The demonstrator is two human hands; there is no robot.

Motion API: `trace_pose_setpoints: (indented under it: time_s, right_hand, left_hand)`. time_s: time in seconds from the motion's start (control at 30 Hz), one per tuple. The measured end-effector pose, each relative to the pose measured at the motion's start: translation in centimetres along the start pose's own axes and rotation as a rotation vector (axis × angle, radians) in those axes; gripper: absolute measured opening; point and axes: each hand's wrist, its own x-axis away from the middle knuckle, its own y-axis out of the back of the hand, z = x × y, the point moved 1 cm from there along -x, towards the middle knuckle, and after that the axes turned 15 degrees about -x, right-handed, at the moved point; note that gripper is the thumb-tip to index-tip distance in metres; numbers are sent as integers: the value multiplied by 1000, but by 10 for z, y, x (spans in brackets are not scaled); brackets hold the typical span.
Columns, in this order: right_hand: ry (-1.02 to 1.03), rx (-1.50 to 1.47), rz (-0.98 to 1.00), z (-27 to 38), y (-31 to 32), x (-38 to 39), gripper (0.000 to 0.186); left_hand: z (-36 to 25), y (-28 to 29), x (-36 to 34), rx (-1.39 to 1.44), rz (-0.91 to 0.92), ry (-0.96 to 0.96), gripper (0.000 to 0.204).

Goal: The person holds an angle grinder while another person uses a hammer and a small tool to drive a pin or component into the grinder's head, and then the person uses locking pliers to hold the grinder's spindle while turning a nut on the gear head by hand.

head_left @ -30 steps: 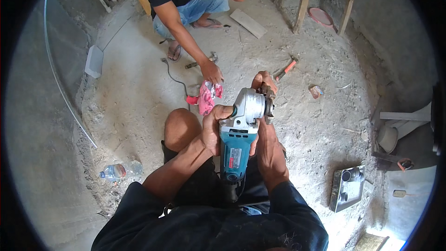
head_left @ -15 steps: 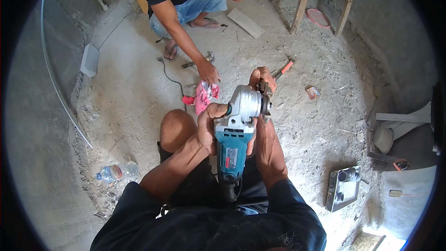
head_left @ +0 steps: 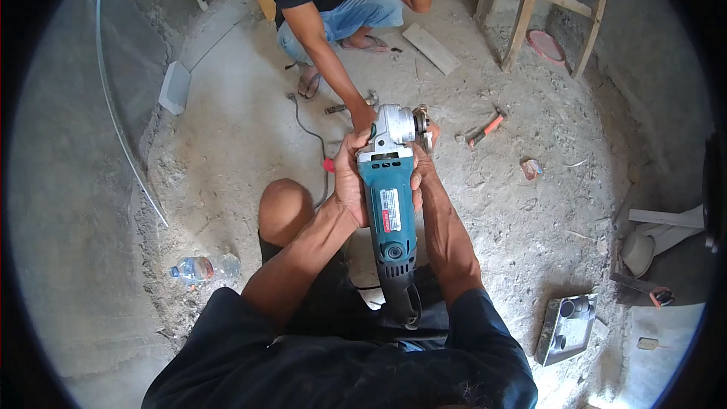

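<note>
A teal angle grinder point(head_left: 391, 208) with a silver gear head is held above my lap, its black tail toward me. My left hand point(head_left: 351, 182) is closed around the front of its body, with fingertips showing on the far side. At the right of the gear head, my right hand point(head_left: 429, 138) is by the spindle point(head_left: 420, 120), mostly hidden. Its fingers are bent around a small brownish part that I cannot make out. Another person's hand point(head_left: 363, 117) reaches in just behind the gear head, partly covered by it.
An orange-handled hammer point(head_left: 487, 129) lies right of the grinder, another hammer point(head_left: 351, 104) beyond it. A power cord point(head_left: 310, 130) runs along the rough floor. A water bottle point(head_left: 201, 270) is at left, a metal tray point(head_left: 566, 326) at right. The other person point(head_left: 333, 7) squats opposite.
The grinder has moved forward and its body shows more fully from above. Its head now covers the pink bundle by the other person's hand. The whole view has shifted slightly.
</note>
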Motion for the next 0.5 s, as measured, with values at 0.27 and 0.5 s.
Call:
trace_pose_setpoints:
  time_s: [0.27, 0.5]
  right_hand:
    - [51, 110, 44, -23, -10, -4, 14]
    - [-470, -271, -56, -69, -37, 5, 19]
  left_hand:
    - [-11, 12, -2, -6, -35, -49, 79]
    - [-21, 41, -1, -8, -101, -143, 76]
